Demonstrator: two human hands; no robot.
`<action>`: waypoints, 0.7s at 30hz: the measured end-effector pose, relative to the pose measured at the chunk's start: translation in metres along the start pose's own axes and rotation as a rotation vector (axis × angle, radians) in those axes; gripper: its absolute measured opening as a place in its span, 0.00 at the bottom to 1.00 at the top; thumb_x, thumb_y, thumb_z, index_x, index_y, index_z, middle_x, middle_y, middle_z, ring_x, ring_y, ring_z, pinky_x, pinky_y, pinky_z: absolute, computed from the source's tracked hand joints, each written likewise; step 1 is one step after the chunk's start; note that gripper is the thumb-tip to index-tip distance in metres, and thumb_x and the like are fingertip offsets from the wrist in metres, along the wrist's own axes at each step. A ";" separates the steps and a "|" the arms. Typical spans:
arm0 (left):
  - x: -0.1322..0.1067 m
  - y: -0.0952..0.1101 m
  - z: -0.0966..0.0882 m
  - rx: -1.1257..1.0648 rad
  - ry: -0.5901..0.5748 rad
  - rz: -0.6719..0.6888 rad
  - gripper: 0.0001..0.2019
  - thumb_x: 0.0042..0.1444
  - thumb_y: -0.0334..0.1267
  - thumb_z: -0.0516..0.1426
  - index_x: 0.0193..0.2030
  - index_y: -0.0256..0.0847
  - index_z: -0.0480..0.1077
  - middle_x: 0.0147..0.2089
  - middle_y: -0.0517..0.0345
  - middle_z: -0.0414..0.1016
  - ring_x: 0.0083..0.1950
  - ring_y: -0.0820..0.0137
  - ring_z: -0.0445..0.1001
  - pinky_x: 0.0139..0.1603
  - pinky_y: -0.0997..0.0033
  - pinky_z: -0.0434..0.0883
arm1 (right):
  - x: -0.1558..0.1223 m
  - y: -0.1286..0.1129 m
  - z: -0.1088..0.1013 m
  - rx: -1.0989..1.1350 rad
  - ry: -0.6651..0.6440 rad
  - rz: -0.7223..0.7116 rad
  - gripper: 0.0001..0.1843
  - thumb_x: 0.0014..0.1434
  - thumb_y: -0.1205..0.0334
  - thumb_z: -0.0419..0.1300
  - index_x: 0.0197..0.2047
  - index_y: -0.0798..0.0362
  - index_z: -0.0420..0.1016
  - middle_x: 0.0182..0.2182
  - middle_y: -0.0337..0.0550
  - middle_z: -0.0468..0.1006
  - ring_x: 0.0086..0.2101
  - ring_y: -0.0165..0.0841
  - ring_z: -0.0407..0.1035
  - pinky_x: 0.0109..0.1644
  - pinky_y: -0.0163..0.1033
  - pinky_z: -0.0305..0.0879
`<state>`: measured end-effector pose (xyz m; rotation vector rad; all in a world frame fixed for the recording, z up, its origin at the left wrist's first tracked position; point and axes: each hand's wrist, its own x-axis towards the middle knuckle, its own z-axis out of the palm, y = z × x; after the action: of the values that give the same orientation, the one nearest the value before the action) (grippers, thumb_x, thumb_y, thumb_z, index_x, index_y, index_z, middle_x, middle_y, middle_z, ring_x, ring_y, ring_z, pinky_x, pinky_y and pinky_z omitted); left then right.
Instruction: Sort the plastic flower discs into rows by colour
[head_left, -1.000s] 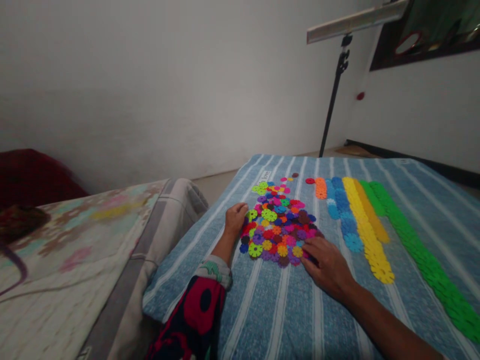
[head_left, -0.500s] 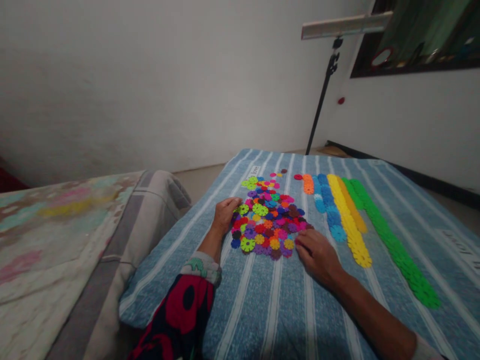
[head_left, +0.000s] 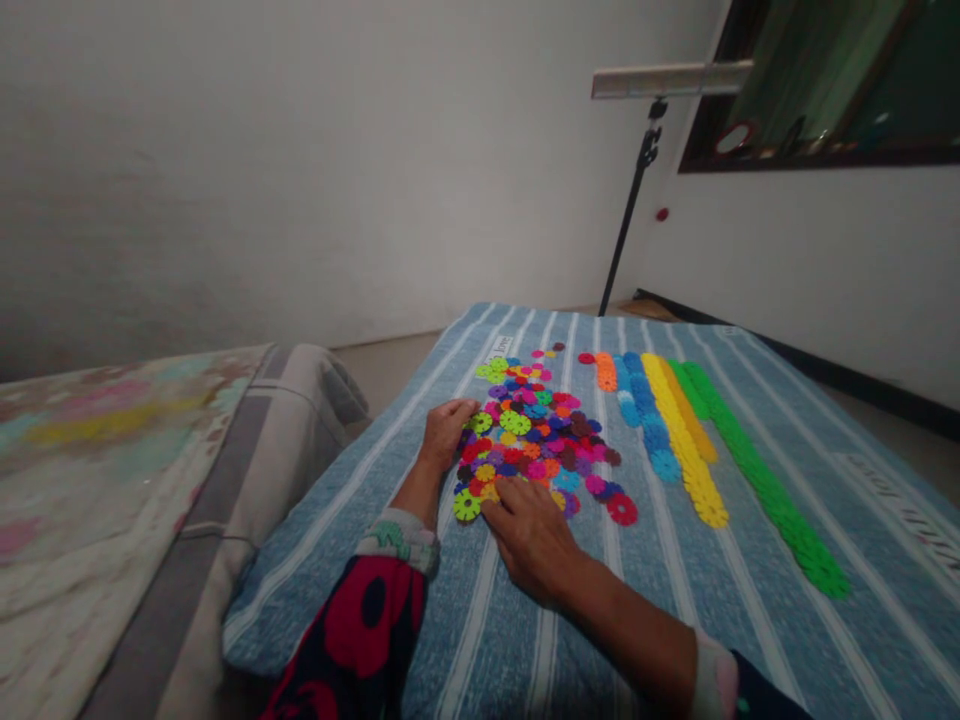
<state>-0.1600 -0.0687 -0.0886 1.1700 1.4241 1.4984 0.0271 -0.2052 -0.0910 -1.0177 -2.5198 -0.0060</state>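
Note:
A loose heap of colourful flower-shaped plastic discs (head_left: 536, 440) lies on the blue-and-white striped cloth (head_left: 420, 540). My left hand (head_left: 448, 432) rests at the heap's left edge, fingers stretched toward a lime-green disc (head_left: 478, 422). My right hand (head_left: 534, 530) lies palm down over the near edge, its fingers on the discs and hiding some of them. I see nothing gripped in either hand. Near the right hand a lime-green disc (head_left: 466, 506) is to the left and a red disc (head_left: 622, 509) to the right.
Right of the heap, discs lie in overlapping rows by colour: orange (head_left: 606, 371), blue (head_left: 654, 430), yellow (head_left: 694, 460) and green (head_left: 772, 500). A second covered surface (head_left: 127, 500) stands at left. Behind is a black stand (head_left: 630, 210) with a pale bar.
My right hand has moved left from the heap's right side to its near edge. Discs there have shifted, and a red one now lies apart at right. The left hand stays nearly in place.

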 end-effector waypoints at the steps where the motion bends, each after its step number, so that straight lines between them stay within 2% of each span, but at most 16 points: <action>1: -0.001 0.001 0.001 -0.002 -0.002 -0.003 0.21 0.40 0.53 0.65 0.32 0.36 0.80 0.33 0.54 0.81 0.38 0.64 0.76 0.44 0.66 0.70 | -0.002 -0.001 0.000 -0.010 0.009 -0.011 0.13 0.64 0.69 0.56 0.52 0.54 0.72 0.50 0.52 0.73 0.49 0.43 0.63 0.53 0.48 0.62; 6: -0.001 0.003 0.002 0.000 0.004 -0.014 0.20 0.39 0.52 0.65 0.32 0.36 0.80 0.31 0.56 0.80 0.37 0.65 0.75 0.43 0.66 0.69 | -0.024 0.003 -0.010 -0.029 0.060 -0.008 0.11 0.65 0.70 0.54 0.49 0.54 0.73 0.46 0.51 0.73 0.45 0.41 0.64 0.49 0.45 0.62; 8: -0.001 0.002 0.002 -0.002 0.006 -0.024 0.20 0.38 0.52 0.65 0.32 0.36 0.80 0.30 0.56 0.79 0.36 0.66 0.75 0.42 0.66 0.69 | -0.037 0.012 -0.020 -0.060 0.085 0.064 0.09 0.64 0.70 0.54 0.45 0.54 0.74 0.43 0.50 0.74 0.44 0.41 0.65 0.49 0.45 0.61; 10: -0.001 0.003 0.002 -0.007 0.007 -0.034 0.19 0.38 0.51 0.65 0.31 0.37 0.80 0.30 0.56 0.79 0.36 0.66 0.74 0.42 0.67 0.68 | -0.050 0.026 -0.032 -0.119 0.081 0.195 0.07 0.63 0.70 0.56 0.41 0.54 0.75 0.40 0.50 0.74 0.42 0.42 0.65 0.47 0.45 0.60; 13: -0.001 0.004 0.003 0.005 0.003 -0.032 0.19 0.38 0.51 0.65 0.31 0.37 0.80 0.30 0.57 0.79 0.36 0.66 0.74 0.42 0.67 0.68 | -0.068 0.048 -0.052 -0.238 -0.020 0.412 0.08 0.59 0.69 0.59 0.42 0.55 0.77 0.39 0.52 0.75 0.42 0.45 0.67 0.44 0.46 0.60; 15: -0.001 0.004 0.002 0.026 -0.002 -0.020 0.19 0.38 0.51 0.64 0.31 0.37 0.80 0.30 0.57 0.79 0.36 0.65 0.74 0.42 0.67 0.68 | -0.075 0.058 -0.062 -0.279 -0.114 0.508 0.09 0.59 0.68 0.59 0.43 0.56 0.77 0.39 0.53 0.75 0.42 0.46 0.68 0.43 0.46 0.60; 18: 0.000 0.005 0.000 0.064 0.000 0.004 0.19 0.39 0.52 0.64 0.31 0.37 0.80 0.30 0.56 0.80 0.36 0.64 0.74 0.42 0.66 0.68 | -0.079 0.065 -0.066 -0.247 -0.226 0.555 0.10 0.64 0.66 0.56 0.44 0.54 0.78 0.38 0.51 0.76 0.41 0.44 0.70 0.42 0.43 0.60; 21: 0.000 0.005 -0.003 0.095 -0.001 0.015 0.19 0.39 0.53 0.64 0.31 0.38 0.80 0.32 0.55 0.80 0.37 0.63 0.75 0.43 0.65 0.68 | -0.076 0.067 -0.066 -0.220 -0.273 0.544 0.14 0.68 0.64 0.51 0.43 0.52 0.79 0.38 0.50 0.77 0.40 0.42 0.72 0.41 0.42 0.60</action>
<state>-0.1623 -0.0699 -0.0838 1.2403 1.5030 1.4537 0.1456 -0.2175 -0.0704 -1.8778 -2.4202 0.0168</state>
